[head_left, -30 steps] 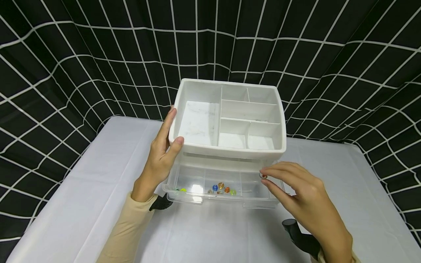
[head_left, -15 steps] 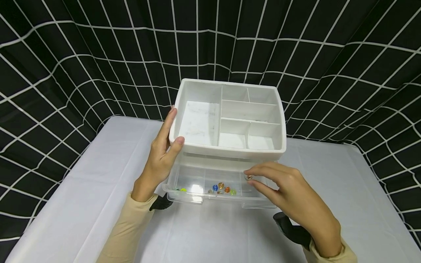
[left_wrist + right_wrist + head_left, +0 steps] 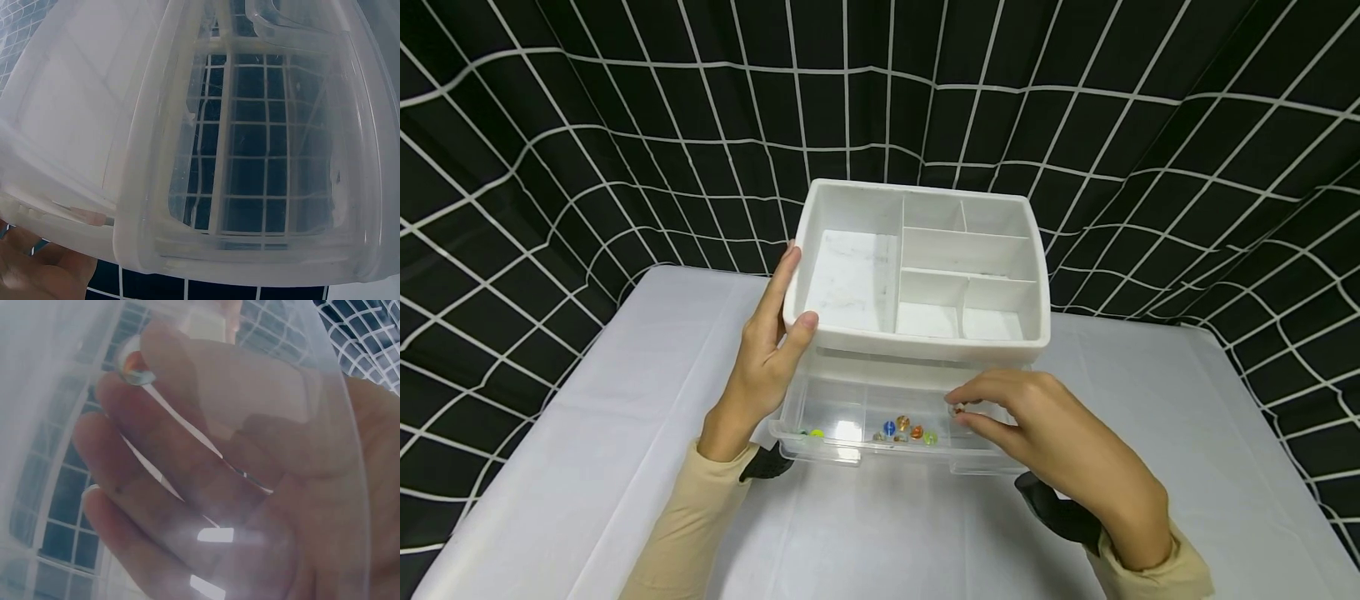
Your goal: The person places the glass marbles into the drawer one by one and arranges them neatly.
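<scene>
A white organizer box (image 3: pixel 925 343) with divided compartments stands on the table in the head view. My left hand (image 3: pixel 758 367) grips its left side, thumb on the front rim; the left wrist view catches only part of that hand (image 3: pixel 44 269). Below the box, a clear drawer (image 3: pixel 898 451) is pulled out at the front. Thumb and fingertips of my right hand (image 3: pixel 1063 437) pinch a glass marble (image 3: pixel 955 409) with an orange swirl over the drawer's right part. Through the clear plastic, the right wrist view shows this marble (image 3: pixel 133 365) at the fingertips.
Several marbles, among them a blue marble (image 3: pixel 890 428) and an orange marble (image 3: pixel 917 432), lie in the drawer's middle section. A yellow-green marble (image 3: pixel 817 433) sits in its left section. Behind the white table (image 3: pixel 1150 375) hangs a black curtain (image 3: pixel 865 108) with white grid lines.
My right hand has moved left with the pinched marble, from the drawer's right edge toward the middle section. My left hand and the box have stayed in place.
</scene>
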Demonstrator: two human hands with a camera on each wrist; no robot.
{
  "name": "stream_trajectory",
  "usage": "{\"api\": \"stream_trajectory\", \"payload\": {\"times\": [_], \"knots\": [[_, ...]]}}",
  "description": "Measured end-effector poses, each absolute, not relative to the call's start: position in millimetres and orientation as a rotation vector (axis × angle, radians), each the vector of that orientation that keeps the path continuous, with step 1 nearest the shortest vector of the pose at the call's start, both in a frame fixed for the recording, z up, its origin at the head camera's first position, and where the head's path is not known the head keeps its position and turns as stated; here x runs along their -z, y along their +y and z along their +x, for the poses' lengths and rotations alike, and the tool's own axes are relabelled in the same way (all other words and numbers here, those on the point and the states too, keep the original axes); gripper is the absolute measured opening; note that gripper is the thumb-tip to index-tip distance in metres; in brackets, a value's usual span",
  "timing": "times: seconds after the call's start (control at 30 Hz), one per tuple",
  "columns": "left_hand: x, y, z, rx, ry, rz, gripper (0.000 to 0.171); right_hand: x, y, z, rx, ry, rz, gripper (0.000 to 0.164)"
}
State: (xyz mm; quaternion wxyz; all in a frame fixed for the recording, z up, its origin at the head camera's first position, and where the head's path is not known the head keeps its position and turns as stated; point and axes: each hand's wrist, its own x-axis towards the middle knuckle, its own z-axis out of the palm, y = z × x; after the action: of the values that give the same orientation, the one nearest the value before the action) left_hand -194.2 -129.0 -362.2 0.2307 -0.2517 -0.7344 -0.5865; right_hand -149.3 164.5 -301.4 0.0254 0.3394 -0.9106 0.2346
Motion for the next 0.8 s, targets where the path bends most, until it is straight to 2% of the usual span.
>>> {"api": "stream_trajectory", "payload": {"times": [0.27, 0.8], "knots": [[361.1, -128.8, -193.6, 1.614, -2.029, -0.684, 0.066, 300.6, 161.6, -147.8, -0.699, -2.855, 1.018, 0.022], [361.5, -128.6, -194.0, 1.623, -2.024, -0.685, 0.067, 310.8, 163.3, -131.0, -0.693, -2.491, 0.968, 0.039]]}}
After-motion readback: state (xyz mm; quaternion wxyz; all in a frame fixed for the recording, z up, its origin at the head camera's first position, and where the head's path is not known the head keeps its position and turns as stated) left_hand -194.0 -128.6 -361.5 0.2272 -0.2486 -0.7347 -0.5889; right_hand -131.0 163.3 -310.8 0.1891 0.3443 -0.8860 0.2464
